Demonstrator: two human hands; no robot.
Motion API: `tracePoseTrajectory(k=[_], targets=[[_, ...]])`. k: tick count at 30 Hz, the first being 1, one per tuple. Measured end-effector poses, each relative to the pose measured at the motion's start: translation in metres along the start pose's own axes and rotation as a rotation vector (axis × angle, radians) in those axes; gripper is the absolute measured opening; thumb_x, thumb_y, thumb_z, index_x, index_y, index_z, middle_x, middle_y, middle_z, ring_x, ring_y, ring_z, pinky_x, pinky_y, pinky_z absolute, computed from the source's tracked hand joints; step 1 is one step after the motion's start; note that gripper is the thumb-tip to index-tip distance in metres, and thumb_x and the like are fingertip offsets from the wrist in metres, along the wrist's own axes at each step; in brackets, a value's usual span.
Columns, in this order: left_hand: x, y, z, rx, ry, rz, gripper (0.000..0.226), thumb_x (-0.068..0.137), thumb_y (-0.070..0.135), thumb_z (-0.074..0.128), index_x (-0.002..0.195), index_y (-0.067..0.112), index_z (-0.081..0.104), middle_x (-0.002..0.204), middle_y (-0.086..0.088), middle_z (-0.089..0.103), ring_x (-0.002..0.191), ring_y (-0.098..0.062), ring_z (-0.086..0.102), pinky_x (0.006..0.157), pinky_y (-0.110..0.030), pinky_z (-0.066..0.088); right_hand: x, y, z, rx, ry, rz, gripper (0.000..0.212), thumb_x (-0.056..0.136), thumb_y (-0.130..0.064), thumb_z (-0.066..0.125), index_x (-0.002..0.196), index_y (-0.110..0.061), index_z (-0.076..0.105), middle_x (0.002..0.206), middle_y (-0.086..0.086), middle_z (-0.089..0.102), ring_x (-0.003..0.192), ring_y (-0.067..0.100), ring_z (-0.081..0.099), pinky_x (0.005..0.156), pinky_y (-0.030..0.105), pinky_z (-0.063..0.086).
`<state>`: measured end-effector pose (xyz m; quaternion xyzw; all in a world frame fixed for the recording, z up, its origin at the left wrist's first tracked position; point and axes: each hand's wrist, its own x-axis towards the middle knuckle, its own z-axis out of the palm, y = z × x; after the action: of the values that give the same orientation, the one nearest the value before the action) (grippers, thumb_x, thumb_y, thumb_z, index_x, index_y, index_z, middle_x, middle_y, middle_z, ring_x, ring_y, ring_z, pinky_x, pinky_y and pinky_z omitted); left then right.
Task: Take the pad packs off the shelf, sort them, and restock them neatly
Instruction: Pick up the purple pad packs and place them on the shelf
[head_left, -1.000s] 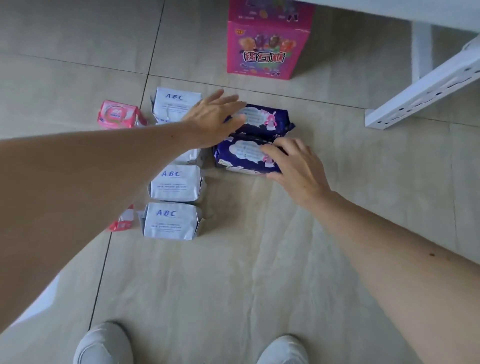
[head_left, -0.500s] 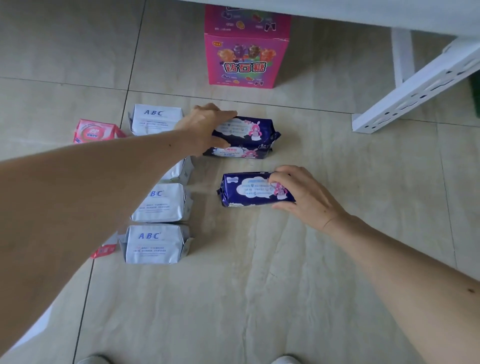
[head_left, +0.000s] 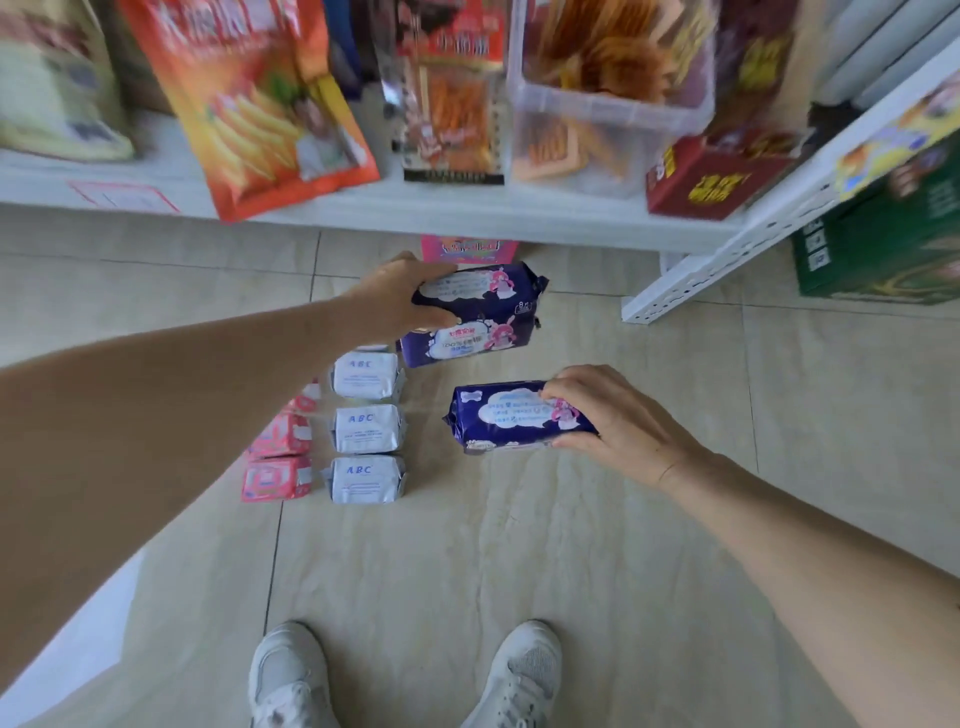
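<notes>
**Both hands on purple pad packs, lifted clear of the floor rows**

Your left hand (head_left: 402, 296) grasped two stacked purple packs (head_left: 475, 314) by their left end, thumb under and fingers curled over the top, so the pair stuck out from the hand toward three o'clock. They hung in front of the shelf edge (head_left: 395, 213), which ran across at twelve o'clock from them.

Your right hand (head_left: 618, 421) pinched a single purple pack (head_left: 511, 415) at its right end, fingers across the top face and thumb along the lower edge; the pack extended from the hand toward nine o'clock. It sat at about five o'clock from the stacked pair, near but apart. Whether it touched the floor I cannot tell.

At nine o'clock from the single pack, three white ABC packs (head_left: 366, 428) lay in a column on the tiled floor (head_left: 467, 561), and pink packs (head_left: 278, 457) lined up just beside them, further toward nine o'clock, partly hidden by your left forearm.

Under the shelf at twelve o'clock from the stacked pair stood a pink box (head_left: 470, 249). On the shelf were an orange snack bag (head_left: 249, 98) and a clear plastic tub (head_left: 608, 98), both blurred. Your white shoes (head_left: 519, 670) showed at six o'clock.
</notes>
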<state>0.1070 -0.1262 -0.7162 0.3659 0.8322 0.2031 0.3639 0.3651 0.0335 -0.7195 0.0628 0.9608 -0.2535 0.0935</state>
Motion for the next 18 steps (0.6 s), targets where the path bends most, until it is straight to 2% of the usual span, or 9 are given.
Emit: tracePoseTrajectory(k=[3,5,7,9,13,16,18], targets=[[-0.042,0.043,-0.051,-0.002,-0.047,0.032,0.072,0.066,0.062,0.063,0.13,0.033,0.052,0.103,-0.003,0.061,0.093,-0.026,0.062,0.079,-0.034,0.05,-0.013,-0.042,-0.068,-0.028,0.009,-0.026,0.049,0.079,-0.031,0.074,0.122,-0.024,0.051,0.125,-0.005,0.049,0.116,0.013,0.042,0.078,0.041,0.054],[-0.076,0.079,-0.092,-0.013,-0.033,0.049,0.066,0.077,0.049,0.068,0.137,0.029,0.047,0.106,-0.003,0.061,0.096,-0.024,0.06,0.081,-0.033,0.048,-0.023,-0.075,-0.112,-0.034,0.004,-0.047,0.049,0.08,-0.031,0.074,0.123,-0.025,0.05,0.126,-0.005,0.048,0.116,0.013,0.041,0.077,0.039,0.054],[-0.11,0.112,-0.131,-0.033,-0.007,0.04,0.059,0.086,0.033,0.067,0.14,0.025,0.044,0.1,0.0,0.06,0.092,-0.023,0.059,0.077,-0.033,0.048,-0.034,-0.108,-0.155,-0.031,-0.007,-0.048,0.049,0.082,-0.033,0.071,0.125,-0.027,0.048,0.127,-0.007,0.046,0.118,0.01,0.039,0.078,0.036,0.053],[-0.145,0.14,-0.169,-0.038,-0.001,0.078,0.057,0.086,0.032,0.067,0.139,0.026,0.045,0.096,0.003,0.058,0.091,-0.022,0.058,0.077,-0.034,0.047,-0.046,-0.14,-0.198,-0.027,-0.002,-0.05,0.048,0.083,-0.033,0.07,0.125,-0.028,0.048,0.128,-0.009,0.044,0.119,0.008,0.037,0.081,0.033,0.051],[-0.212,0.182,-0.246,-0.026,-0.009,0.128,0.056,0.085,0.034,0.067,0.137,0.028,0.048,0.108,0.001,0.059,0.095,-0.017,0.056,0.072,-0.024,0.041,-0.063,-0.205,-0.283,-0.009,0.029,-0.034,0.046,0.083,-0.032,0.07,0.124,-0.026,0.051,0.128,-0.008,0.046,0.121,0.011,0.04,0.088,0.031,0.047],[-0.259,0.216,-0.297,0.019,0.012,0.133,0.06,0.086,0.035,0.066,0.14,0.028,0.043,0.112,0.002,0.05,0.1,-0.016,0.051,0.079,-0.024,0.039,-0.07,-0.249,-0.339,-0.007,0.074,-0.039,0.047,0.081,-0.032,0.072,0.123,-0.027,0.051,0.128,-0.008,0.047,0.121,0.012,0.042,0.093,0.037,0.046],[-0.287,0.235,-0.333,0.008,0.018,0.158,0.06,0.085,0.036,0.067,0.14,0.028,0.044,0.114,0.002,0.052,0.105,-0.018,0.052,0.088,-0.029,0.045,-0.074,-0.278,-0.374,-0.034,0.085,-0.058,0.049,0.081,-0.033,0.072,0.125,-0.028,0.051,0.131,-0.008,0.046,0.123,0.011,0.04,0.095,0.036,0.045]])
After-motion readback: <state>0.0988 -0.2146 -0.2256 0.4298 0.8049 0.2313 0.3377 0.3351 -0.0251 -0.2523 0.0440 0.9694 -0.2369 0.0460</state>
